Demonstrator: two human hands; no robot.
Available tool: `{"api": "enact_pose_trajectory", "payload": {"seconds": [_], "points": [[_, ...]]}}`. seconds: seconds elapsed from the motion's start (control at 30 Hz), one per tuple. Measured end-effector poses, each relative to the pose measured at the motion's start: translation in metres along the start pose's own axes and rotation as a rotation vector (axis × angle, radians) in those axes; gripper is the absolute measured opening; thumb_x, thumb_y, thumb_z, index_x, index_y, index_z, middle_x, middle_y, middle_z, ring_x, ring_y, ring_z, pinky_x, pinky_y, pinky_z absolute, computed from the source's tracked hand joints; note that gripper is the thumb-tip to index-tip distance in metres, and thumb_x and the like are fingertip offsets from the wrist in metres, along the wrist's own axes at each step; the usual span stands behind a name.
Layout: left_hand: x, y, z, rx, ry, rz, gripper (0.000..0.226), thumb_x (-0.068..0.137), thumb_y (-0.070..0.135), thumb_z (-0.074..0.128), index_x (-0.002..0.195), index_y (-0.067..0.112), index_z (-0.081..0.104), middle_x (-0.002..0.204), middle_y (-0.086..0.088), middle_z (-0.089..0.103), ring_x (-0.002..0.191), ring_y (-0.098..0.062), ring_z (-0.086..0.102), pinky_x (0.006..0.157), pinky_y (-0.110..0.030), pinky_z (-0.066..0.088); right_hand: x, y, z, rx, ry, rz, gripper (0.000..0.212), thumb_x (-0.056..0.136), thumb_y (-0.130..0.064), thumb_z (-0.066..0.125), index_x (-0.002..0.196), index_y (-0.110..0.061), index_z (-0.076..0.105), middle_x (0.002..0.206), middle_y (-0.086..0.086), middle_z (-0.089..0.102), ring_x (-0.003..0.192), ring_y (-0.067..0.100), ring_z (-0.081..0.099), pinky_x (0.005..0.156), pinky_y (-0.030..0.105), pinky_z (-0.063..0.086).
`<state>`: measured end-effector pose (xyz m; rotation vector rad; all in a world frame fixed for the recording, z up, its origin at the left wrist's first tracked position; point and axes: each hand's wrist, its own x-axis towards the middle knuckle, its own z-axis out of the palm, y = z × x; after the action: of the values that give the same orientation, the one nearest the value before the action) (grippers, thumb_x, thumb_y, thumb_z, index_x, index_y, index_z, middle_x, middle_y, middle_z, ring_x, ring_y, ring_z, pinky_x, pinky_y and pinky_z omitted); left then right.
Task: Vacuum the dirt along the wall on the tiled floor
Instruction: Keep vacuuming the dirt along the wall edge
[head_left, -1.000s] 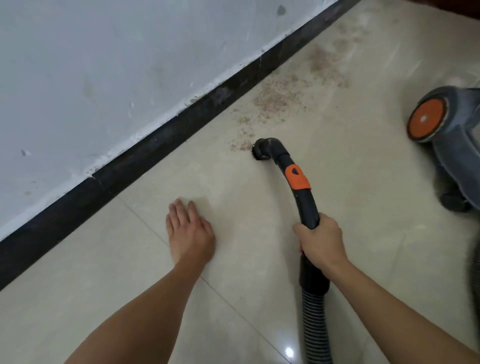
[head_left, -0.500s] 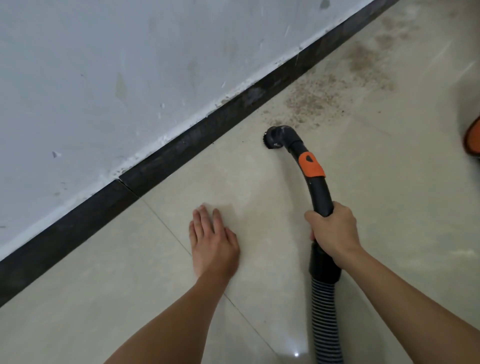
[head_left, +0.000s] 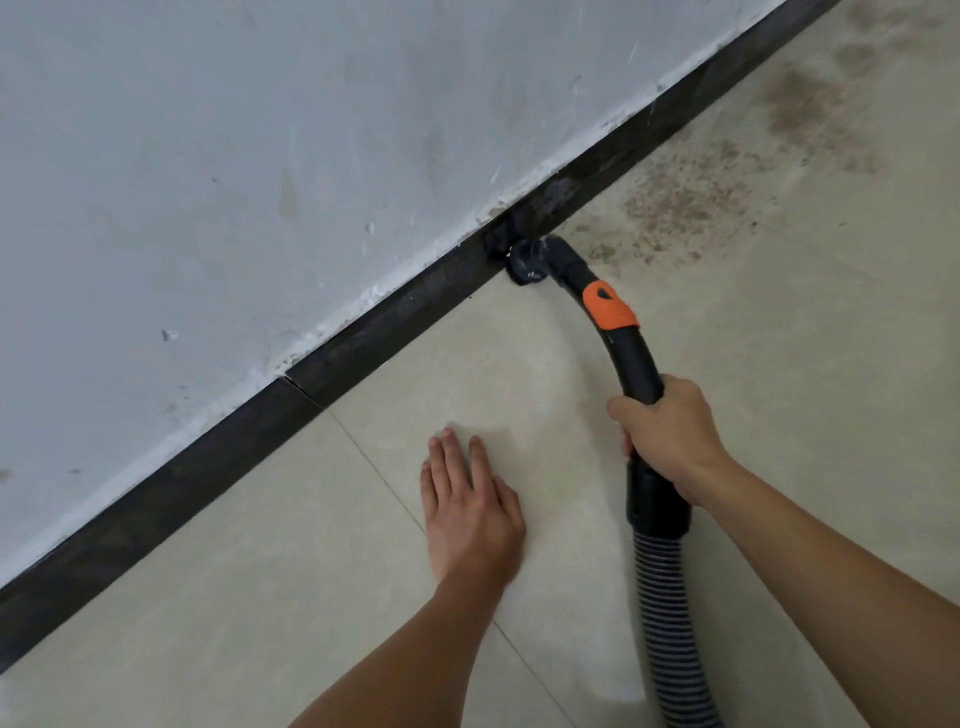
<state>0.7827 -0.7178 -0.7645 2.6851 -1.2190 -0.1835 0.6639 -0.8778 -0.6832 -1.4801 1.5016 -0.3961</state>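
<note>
Head view: right hand (head_left: 667, 441) grips the vacuum wand (head_left: 632, 358), nozzle (head_left: 524, 266) against the skirting (head_left: 363, 338); left hand (head_left: 472, 514) flat on floor (head_left: 260, 597).

A person's two arms, seen from their own eye level. The left forearm (head_left: 415, 649) and right forearm (head_left: 831, 561) are bare and slender, uncovered right to the picture's edge. The left hand (head_left: 471, 514) and right hand (head_left: 670, 435) are bare as well; the left hand's fingernails look short.
</note>
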Motion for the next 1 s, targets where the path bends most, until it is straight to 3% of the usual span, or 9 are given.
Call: {"api": "enact_pose_trajectory", "payload": {"seconds": [0.23, 0.4, 0.57, 0.67, 0.77, 0.9, 1.0], "points": [[0.001, 0.0, -0.002, 0.003, -0.01, -0.004, 0.063, 0.095, 0.038, 0.017, 0.15, 0.01, 0.03, 0.16, -0.017, 0.012, 0.149, -0.03, 0.005, 0.119, -0.04, 0.001, -0.038, 0.008, 0.015, -0.139, -0.11, -0.071, 0.009, 0.077, -0.017, 0.066, 0.08, -0.013, 0.059, 0.06, 0.01, 0.066, 0.045, 0.021, 0.063, 0.048, 0.025, 0.046], [0.0, -0.003, -0.004, -0.005, -0.008, 0.001, 0.064, 0.095, 0.038, 0.017, 0.15, 0.009, 0.031, 0.16, -0.017, 0.013, 0.149, -0.031, 0.006, 0.121, -0.041, 0.005, -0.018, 0.008, -0.024, -0.156, 0.025, -0.036, 0.011, 0.078, -0.019, 0.067, 0.083, -0.011, 0.062, 0.062, 0.011, 0.067, 0.044, 0.019, 0.061, 0.047, 0.024, 0.043], [-0.001, -0.002, -0.011, 0.031, -0.083, 0.009, 0.069, 0.092, 0.04, 0.005, 0.152, 0.009, 0.021, 0.161, -0.018, 0.003, 0.149, -0.03, -0.003, 0.12, -0.039, -0.004, -0.061, 0.05, -0.073, -0.174, 0.067, 0.035, 0.012, 0.08, -0.012, 0.068, 0.075, -0.007, 0.059, 0.056, 0.012, 0.063, 0.039, 0.015, 0.055, 0.036, 0.021, 0.039], [0.015, 0.004, -0.019, 0.065, -0.101, 0.026, 0.054, 0.094, 0.035, 0.025, 0.136, 0.003, 0.041, 0.152, -0.025, 0.026, 0.143, -0.039, 0.018, 0.12, -0.045, 0.014, -0.065, 0.071, -0.1, -0.12, 0.183, 0.083, 0.013, 0.079, -0.008, 0.068, 0.071, -0.004, 0.059, 0.054, 0.012, 0.061, 0.045, 0.023, 0.055, 0.042, 0.026, 0.042], [0.063, 0.025, -0.021, 0.004, -0.078, 0.066, 0.039, 0.093, 0.026, 0.041, 0.124, 0.003, 0.046, 0.139, -0.021, 0.038, 0.131, -0.037, 0.031, 0.112, -0.046, 0.027, -0.048, 0.071, -0.1, -0.047, 0.257, 0.091, 0.011, 0.079, -0.009, 0.067, 0.073, -0.004, 0.059, 0.056, 0.012, 0.062, 0.048, 0.024, 0.057, 0.048, 0.028, 0.044], [0.131, 0.063, -0.005, -0.073, -0.037, -0.086, 0.048, 0.095, 0.026, 0.037, 0.138, 0.005, 0.038, 0.151, -0.021, 0.027, 0.141, -0.036, 0.02, 0.117, -0.046, 0.016, -0.028, 0.062, -0.08, -0.025, 0.177, 0.054, 0.008, 0.079, -0.011, 0.066, 0.078, -0.007, 0.059, 0.06, 0.014, 0.064, 0.044, 0.02, 0.057, 0.044, 0.024, 0.042], [0.144, 0.077, 0.01, -0.032, -0.003, -0.17, 0.053, 0.098, 0.029, 0.028, 0.146, 0.007, 0.028, 0.158, -0.022, 0.013, 0.147, -0.037, 0.007, 0.12, -0.048, 0.005, -0.011, 0.057, -0.079, -0.018, 0.21, 0.053, 0.008, 0.079, -0.011, 0.066, 0.077, -0.007, 0.06, 0.057, 0.012, 0.063, 0.041, 0.016, 0.055, 0.044, 0.025, 0.044]]}}
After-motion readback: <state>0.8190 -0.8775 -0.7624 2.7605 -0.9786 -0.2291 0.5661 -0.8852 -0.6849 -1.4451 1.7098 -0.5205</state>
